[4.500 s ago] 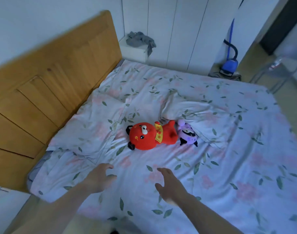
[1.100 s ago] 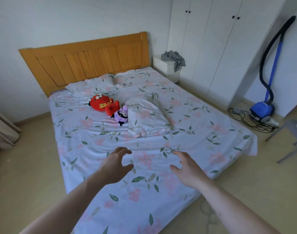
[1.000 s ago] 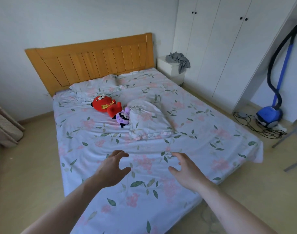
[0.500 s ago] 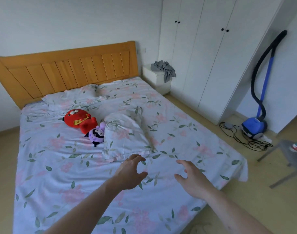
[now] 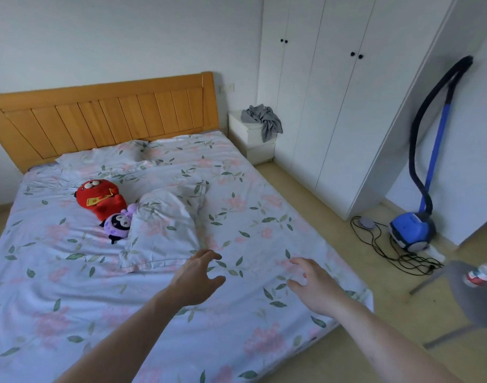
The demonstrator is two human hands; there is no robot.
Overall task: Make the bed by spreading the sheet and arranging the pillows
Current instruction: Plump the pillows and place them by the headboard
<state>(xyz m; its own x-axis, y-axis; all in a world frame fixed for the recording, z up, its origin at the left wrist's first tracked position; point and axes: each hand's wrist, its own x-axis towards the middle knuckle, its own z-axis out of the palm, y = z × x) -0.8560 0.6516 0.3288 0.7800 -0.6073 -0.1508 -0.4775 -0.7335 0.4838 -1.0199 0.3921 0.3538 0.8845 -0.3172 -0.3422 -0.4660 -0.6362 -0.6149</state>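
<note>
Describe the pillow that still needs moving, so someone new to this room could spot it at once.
Start at the wooden headboard and come down the floral sheet to mid-bed. The loose pillow lies there, right beside the purple plush toy. Unlike the other pillow, against the headboard, it sits askew.

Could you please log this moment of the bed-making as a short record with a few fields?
sheet: floral sheet spread over the mattress, lightly wrinkled
pillows: one pillow at the wooden headboard; second pillow lying mid-bed
toys: red plush toy and purple plush toy beside the mid-bed pillow
left hand: above the sheet, fingers loosely curled, holding nothing
right hand: above the sheet, fingers spread, holding nothing
</note>
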